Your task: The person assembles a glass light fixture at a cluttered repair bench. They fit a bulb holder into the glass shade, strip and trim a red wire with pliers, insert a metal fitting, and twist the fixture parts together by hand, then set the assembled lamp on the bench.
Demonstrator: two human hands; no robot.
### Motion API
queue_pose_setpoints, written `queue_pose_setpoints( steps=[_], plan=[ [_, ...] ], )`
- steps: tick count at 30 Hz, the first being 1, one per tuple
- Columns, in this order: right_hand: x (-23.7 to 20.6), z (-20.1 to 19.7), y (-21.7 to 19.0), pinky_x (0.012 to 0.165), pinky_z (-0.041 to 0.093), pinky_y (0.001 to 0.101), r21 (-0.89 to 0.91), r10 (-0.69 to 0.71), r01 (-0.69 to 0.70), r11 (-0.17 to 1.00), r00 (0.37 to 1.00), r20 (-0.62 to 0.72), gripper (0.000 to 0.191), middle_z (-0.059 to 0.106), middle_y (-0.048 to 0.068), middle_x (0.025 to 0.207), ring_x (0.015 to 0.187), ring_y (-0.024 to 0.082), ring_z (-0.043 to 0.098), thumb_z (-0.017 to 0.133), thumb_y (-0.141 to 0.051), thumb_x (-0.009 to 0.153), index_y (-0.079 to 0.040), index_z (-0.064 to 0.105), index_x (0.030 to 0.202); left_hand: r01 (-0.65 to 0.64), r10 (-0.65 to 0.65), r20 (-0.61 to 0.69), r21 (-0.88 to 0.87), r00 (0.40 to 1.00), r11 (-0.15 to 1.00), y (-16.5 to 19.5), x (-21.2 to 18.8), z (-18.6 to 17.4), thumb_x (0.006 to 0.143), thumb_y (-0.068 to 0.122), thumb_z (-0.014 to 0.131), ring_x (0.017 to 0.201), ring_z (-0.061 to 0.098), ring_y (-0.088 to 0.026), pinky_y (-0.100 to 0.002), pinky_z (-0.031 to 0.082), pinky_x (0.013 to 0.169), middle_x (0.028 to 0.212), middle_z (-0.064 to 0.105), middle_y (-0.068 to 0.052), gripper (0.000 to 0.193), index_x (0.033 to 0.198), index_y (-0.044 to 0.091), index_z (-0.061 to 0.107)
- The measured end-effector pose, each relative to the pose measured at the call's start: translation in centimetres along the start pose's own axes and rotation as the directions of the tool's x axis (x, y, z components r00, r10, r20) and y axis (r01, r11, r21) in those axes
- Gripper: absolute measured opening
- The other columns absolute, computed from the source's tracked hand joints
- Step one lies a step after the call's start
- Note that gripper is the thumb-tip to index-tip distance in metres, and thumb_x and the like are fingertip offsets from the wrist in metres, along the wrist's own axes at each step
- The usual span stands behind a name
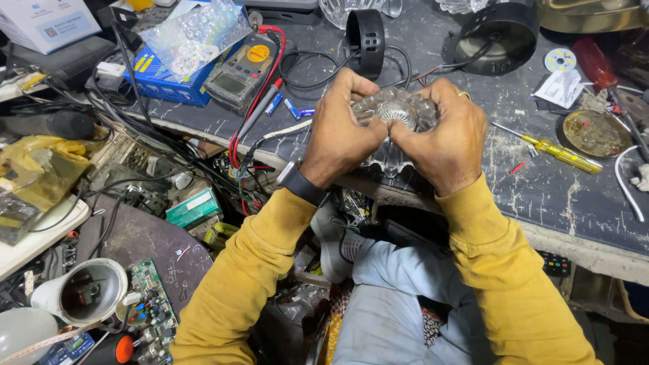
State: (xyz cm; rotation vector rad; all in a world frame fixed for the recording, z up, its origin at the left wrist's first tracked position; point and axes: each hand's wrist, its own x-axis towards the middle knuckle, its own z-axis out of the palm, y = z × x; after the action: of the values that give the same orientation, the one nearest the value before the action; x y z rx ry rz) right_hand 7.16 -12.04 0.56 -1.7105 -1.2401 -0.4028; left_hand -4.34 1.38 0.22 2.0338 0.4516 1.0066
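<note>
While both hands' fingers (368,125) clamp the glass shade (395,111) above the tabletop (541,196) edge, slippage risks breakage.

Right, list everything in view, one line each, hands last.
clear glass lamp cover: one, clear, held between both hands
multimeter: one, grey with orange dial, bench top left
blue box: one, blue, beside the multimeter
yellow screwdriver: one, yellow handle, bench right
black ring: one, black, bench top centre
circuit board: one, green, lower left
left hand: one, grips the cover's left side
right hand: one, grips the cover's right side
</note>
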Motion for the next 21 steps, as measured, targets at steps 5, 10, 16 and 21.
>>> queue_pose_setpoints(
  steps=[5, 10, 16, 21],
  plan=[
    [0.2, -0.5, 0.2, 0.071, 0.053, 0.0434, 0.018, 0.014, -0.015, 1.000, 1.000, 0.021, 0.035, 0.070, 0.017, 0.087, 0.080, 0.035, 0.070, 0.089, -0.025, 0.079, -0.003, 0.069, 0.097, -0.146, 0.149, 0.105, -0.037, 0.983, 0.989, -1.0, 0.6, -0.6, 0.078, 0.011, 0.084, 0.092, 0.066, -0.016, -0.031, 0.057, 0.082, 0.101, 0.067, -0.008, 0.044, 0.110, 0.002, 0.056],
    [-0.5, -0.4, 1.5, 0.075, 0.053, 0.0463, 0.018, -0.097, 0.099, 0.995, 0.991, -0.089, 0.034, 0.068, 0.015, 0.093, 0.087, 0.037, 0.068, 0.086, -0.021, 0.080, -0.005, 0.064, 0.099, -0.066, 0.097, 0.222, -0.142, 0.970, 0.988, -1.3, 0.7, -0.2, 0.079, 0.006, 0.085, 0.097, 0.058, -0.012, -0.027, 0.054, 0.085, 0.104, 0.060, -0.004, 0.046, 0.113, 0.001, 0.053],
    [-0.7, -1.0, 1.1, 0.073, 0.052, 0.0466, 0.066, 0.016, -0.013, 0.998, 0.999, -0.046, 0.033, 0.067, 0.013, 0.090, 0.087, 0.037, 0.068, 0.084, -0.020, 0.076, -0.007, 0.062, 0.096, -0.061, 0.070, 0.310, -0.037, 0.948, 0.997, 0.3, 0.5, -0.3, 0.084, 0.000, 0.078, 0.100, 0.057, -0.011, -0.024, 0.047, 0.074, 0.116, 0.058, -0.005, 0.044, 0.126, 0.000, 0.067],
    [-0.6, -1.5, 0.1, 0.078, 0.053, 0.0453, 0.050, -0.024, 0.028, 0.998, 0.997, -0.071, 0.034, 0.067, 0.012, 0.095, 0.092, 0.035, 0.067, 0.083, -0.019, 0.077, -0.007, 0.062, 0.101, 0.026, 0.011, 0.301, -0.119, 0.954, 0.993, 0.9, 0.4, 0.1, 0.083, 0.001, 0.073, 0.094, 0.059, -0.008, -0.020, 0.047, 0.073, 0.115, 0.060, -0.003, 0.035, 0.118, 0.002, 0.069]
  ],
)
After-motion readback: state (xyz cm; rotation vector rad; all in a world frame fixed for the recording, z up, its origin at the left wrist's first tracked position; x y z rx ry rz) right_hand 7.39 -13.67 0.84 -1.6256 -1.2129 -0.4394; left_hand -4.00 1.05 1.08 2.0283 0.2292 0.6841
